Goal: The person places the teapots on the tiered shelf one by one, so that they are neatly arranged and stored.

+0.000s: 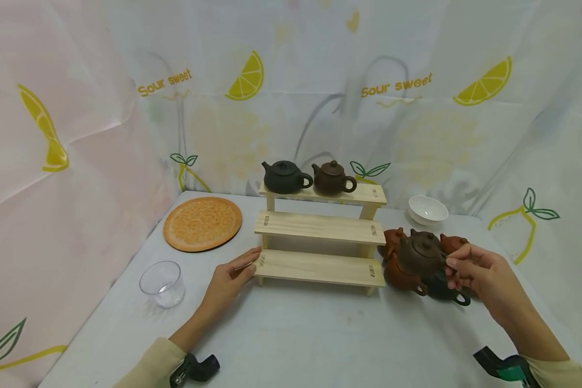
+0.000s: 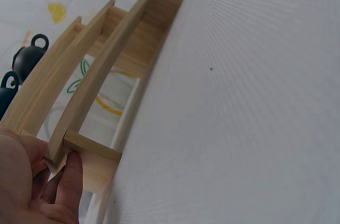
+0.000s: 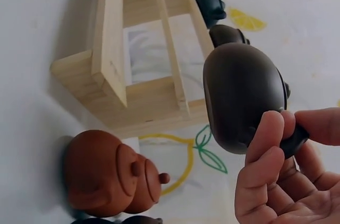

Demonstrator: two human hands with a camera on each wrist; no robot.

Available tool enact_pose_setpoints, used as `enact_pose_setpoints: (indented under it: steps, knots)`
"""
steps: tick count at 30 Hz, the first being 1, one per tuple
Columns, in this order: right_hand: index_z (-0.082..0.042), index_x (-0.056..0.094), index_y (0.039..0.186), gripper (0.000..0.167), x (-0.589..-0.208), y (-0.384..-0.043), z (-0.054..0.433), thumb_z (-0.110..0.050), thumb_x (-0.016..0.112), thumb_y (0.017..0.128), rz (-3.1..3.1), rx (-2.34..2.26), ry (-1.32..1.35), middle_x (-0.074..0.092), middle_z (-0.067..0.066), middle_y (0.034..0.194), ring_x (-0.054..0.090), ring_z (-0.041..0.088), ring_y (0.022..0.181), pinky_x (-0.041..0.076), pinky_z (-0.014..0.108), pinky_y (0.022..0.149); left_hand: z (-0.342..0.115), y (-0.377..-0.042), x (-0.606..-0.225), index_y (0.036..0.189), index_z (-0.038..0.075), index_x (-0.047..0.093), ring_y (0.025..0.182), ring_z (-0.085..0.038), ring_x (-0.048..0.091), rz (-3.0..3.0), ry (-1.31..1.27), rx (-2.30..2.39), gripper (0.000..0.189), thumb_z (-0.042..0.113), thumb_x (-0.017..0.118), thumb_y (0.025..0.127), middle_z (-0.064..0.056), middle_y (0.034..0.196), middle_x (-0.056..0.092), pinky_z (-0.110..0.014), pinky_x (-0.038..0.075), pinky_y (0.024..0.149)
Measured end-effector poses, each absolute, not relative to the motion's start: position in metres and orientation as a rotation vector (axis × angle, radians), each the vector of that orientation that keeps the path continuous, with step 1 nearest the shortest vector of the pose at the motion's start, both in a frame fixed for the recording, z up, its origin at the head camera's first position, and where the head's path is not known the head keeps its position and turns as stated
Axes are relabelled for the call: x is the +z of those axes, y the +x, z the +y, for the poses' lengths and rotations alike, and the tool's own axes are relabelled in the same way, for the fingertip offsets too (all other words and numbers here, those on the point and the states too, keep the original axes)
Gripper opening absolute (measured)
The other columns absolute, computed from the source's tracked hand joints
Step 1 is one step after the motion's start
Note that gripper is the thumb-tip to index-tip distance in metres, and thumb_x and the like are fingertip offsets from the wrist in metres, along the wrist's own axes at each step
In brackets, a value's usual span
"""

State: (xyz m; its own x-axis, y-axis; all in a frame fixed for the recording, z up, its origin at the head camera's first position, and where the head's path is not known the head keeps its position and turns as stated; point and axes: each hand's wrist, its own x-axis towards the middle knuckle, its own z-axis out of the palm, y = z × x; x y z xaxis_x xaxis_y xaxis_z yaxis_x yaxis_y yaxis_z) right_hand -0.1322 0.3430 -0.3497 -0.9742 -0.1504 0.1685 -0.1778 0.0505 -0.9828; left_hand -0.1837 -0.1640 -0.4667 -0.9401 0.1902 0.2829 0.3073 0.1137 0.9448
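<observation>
My right hand [image 1: 487,283] pinches the handle of a dark brown teapot [image 1: 419,254], held up over a group of teapots at the right. In the right wrist view the teapot's rounded underside [image 3: 239,99] faces the camera. A three-step wooden stand [image 1: 315,267] occupies the middle of the table. My left hand [image 1: 228,281] grips the left end of its lowest step, thumb above and fingers beneath in the left wrist view. On the top step sit a black teapot [image 1: 283,178] and, to its right, a brown teapot [image 1: 331,179].
Reddish-brown teapots [image 3: 95,173] and a black teapot [image 1: 441,285] cluster right of the stand, partly hidden by the held one. A white bowl [image 1: 428,210] stands behind them. At the left are a round orange mat [image 1: 202,223] and a clear glass cup [image 1: 164,285].
</observation>
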Motion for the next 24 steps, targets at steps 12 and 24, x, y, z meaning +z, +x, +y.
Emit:
enact_pose_setpoints:
  steps: [12, 24]
  knots:
    - [0.001, 0.067, 0.093, 0.018, -0.329, -0.148, 0.329, 0.007, 0.054, 0.104, -2.150, 2.174, 0.342, 0.066, 0.010, 0.084, 0.065, 0.021, 0.066, 0.060, 0.028, 0.063, -0.166, -0.185, -0.466, 0.139, -0.003, 0.064, 0.145, -0.023, 0.042, -2.258, -0.524, -1.965, 0.038, 0.014, 0.066, 0.105, -0.008, 0.151, 0.055, -0.020, 0.044, 0.106]
    - [-0.001, 0.069, 0.092, 0.019, -0.312, -0.161, 0.324, 0.007, 0.056, 0.104, -2.069, 2.240, 0.332, 0.069, 0.010, 0.080, 0.067, 0.020, 0.062, 0.060, 0.027, 0.061, -0.164, -0.183, -0.466, 0.139, -0.004, 0.063, 0.145, -0.023, 0.042, -2.256, -0.516, -1.998, 0.038, 0.013, 0.066, 0.105, -0.009, 0.151, 0.054, -0.020, 0.044, 0.106]
